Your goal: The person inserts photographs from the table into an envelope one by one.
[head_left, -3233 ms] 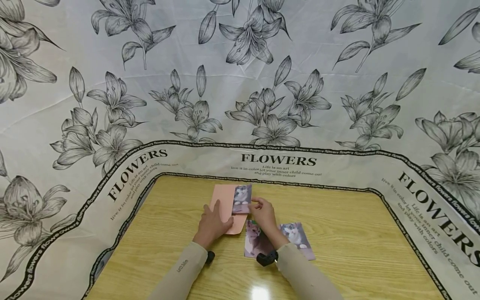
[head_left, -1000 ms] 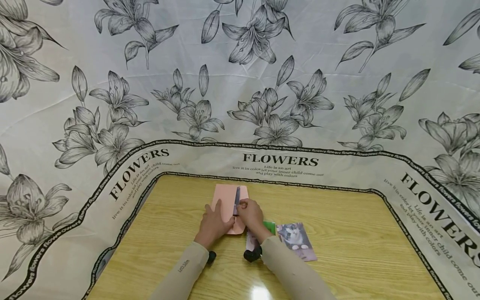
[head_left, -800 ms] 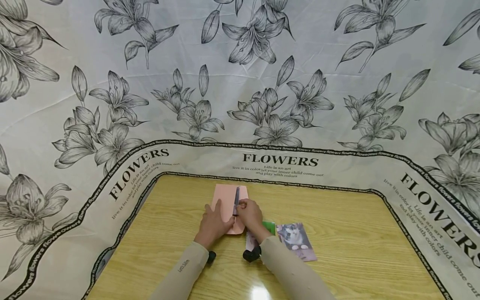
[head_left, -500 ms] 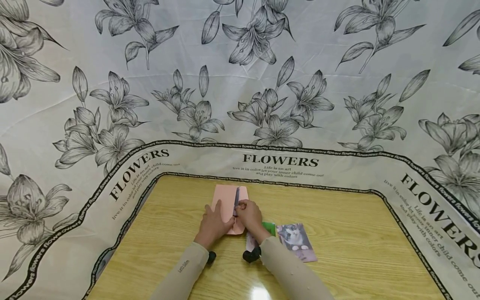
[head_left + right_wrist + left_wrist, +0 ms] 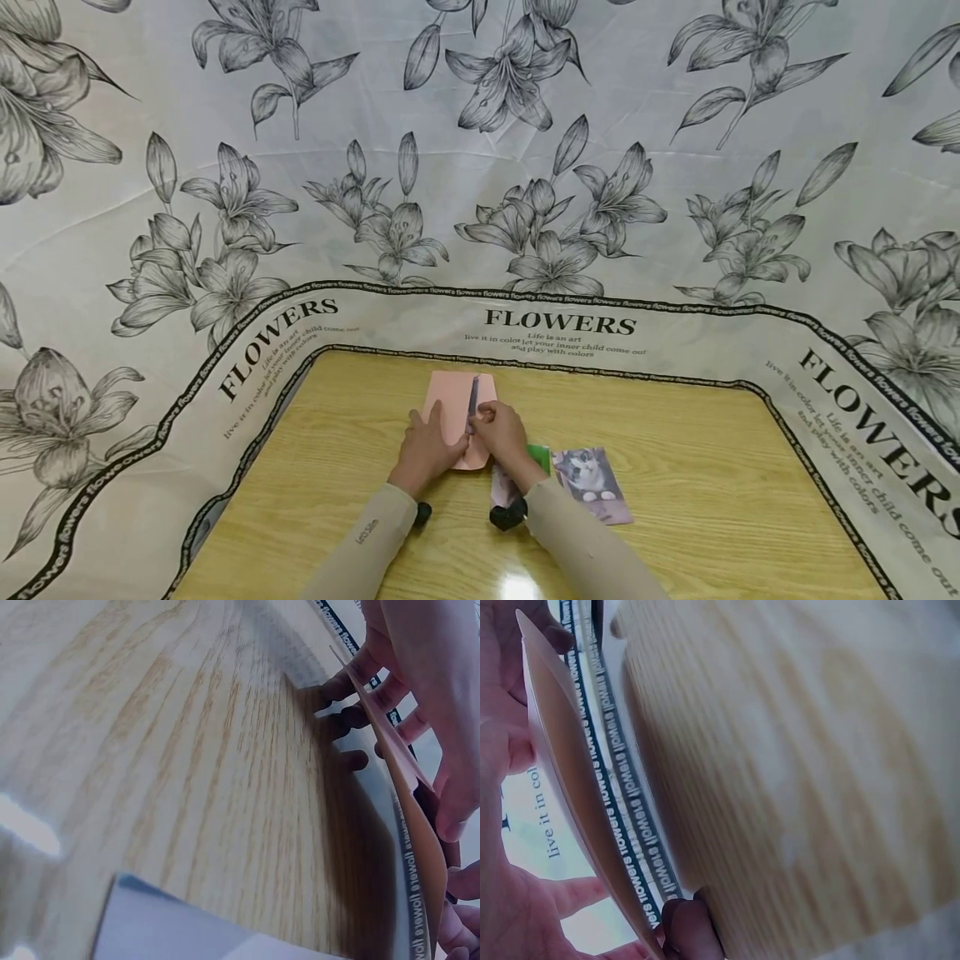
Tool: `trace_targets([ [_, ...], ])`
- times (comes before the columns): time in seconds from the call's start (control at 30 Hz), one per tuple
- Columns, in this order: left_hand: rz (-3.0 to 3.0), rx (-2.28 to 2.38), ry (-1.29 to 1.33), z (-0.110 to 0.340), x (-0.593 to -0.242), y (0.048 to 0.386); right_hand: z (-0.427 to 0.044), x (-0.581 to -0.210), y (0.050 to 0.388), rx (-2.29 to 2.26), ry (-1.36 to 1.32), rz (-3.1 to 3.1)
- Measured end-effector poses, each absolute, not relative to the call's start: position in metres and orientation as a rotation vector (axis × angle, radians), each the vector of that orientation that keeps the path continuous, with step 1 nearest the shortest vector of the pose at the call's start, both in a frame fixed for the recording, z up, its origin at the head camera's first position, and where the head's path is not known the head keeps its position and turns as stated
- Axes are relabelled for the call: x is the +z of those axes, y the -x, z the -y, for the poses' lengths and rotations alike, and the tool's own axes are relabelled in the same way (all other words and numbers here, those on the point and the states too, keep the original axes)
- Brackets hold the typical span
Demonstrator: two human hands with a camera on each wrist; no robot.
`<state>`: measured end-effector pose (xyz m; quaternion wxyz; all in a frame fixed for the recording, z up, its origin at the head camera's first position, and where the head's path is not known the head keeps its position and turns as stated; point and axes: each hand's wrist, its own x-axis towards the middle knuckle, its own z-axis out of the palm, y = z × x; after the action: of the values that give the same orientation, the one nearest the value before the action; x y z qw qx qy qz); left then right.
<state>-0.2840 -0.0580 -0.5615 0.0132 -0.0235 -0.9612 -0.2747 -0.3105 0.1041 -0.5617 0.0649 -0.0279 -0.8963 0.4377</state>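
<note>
L hand (image 5: pixel 423 450) grips env (image 5: pixel 450 393) nr table's (image 5: pixel 705 467) far edge, L of ctr. R hand (image 5: pixel 501 432) pinches card (image 5: pixel 473 396); only a strip shows, so prob. nearly in. Cat pic (image 5: pixel 588 479), green pic (image 5: pixel 539 454) lie closer to front edge, prob. undone.

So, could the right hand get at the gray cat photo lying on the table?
Probably yes: the cat photo lies beside the right sleeve, mostly uncovered. But the right hand is at the envelope now, so it would likely have to leave that and draw back first.
</note>
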Motion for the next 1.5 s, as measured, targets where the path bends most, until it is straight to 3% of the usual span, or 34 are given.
trace_targets([
  [0.63,2.994,-0.898,0.072,0.060,-0.562,0.284,-0.143,-0.547,0.281,1.474,-0.039,2.611],
  [1.5,2.998,-0.904,0.085,0.059,-0.564,0.286,-0.251,-0.548,0.218,1.298,0.121,2.678],
])
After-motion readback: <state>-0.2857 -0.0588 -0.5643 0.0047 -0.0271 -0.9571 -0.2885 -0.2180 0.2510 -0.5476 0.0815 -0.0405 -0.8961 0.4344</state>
